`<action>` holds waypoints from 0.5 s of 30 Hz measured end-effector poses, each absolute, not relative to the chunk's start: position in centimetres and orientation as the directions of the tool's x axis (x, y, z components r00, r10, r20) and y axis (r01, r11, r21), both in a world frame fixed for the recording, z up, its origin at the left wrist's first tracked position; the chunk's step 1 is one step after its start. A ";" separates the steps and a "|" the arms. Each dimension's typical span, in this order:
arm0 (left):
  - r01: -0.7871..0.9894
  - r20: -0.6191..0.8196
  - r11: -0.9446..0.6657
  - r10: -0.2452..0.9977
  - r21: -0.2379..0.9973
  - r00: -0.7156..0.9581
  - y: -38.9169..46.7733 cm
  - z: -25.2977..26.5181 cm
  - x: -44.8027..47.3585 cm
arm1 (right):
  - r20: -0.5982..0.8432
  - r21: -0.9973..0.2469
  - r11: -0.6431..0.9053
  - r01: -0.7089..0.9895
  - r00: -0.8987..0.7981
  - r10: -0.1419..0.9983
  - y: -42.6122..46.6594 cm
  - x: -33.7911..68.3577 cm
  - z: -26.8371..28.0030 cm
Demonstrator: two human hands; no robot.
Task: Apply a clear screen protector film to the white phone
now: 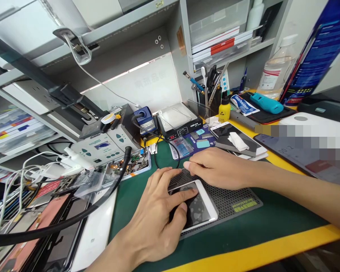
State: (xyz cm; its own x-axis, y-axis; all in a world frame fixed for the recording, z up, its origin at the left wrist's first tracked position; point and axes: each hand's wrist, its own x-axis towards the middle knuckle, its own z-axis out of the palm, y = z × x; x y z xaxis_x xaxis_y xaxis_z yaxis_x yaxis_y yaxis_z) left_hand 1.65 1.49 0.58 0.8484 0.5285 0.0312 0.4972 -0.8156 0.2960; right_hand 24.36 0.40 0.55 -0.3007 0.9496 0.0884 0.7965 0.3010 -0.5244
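A white-framed tablet (205,200) with a dark, smudged screen lies face up on a black honeycomb-patterned mat (229,196). My left hand (161,211) rests over its left part, fingers spread, index fingertip and thumb on the glass. Beyond the tablet's far edge, my right hand (218,168) is closed above the mat, fingers curled under and thumb pointing left. Whatever it may hold is hidden beneath the fingers. A thin black cable (175,147) loops down to the mat near both hands.
A thick black hose (102,206) arches across the left side. Behind stand a grey soldering station (102,151), a parts tray (136,166) and a hot plate (181,128). Phones (235,139) and a yellow bottle (224,109) are at the back right. Stacked screens (59,226) lie left.
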 end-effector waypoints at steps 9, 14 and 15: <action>0.514 0.078 -0.805 0.557 0.298 0.827 1.6 0.0 1.5 | 0.095 -0.524 0.307 0.794 -0.304 0.948 0.3 24.3 0.6; 0.510 0.119 -0.817 0.554 0.270 0.824 1.6 -0.3 1.3 | 0.076 -0.523 0.294 0.800 -0.300 0.951 0.3 24.3 0.8; 0.507 0.131 -0.820 0.551 0.265 0.824 1.6 -0.3 1.3 | 0.074 -0.521 0.293 0.802 -0.300 0.951 0.3 24.3 0.9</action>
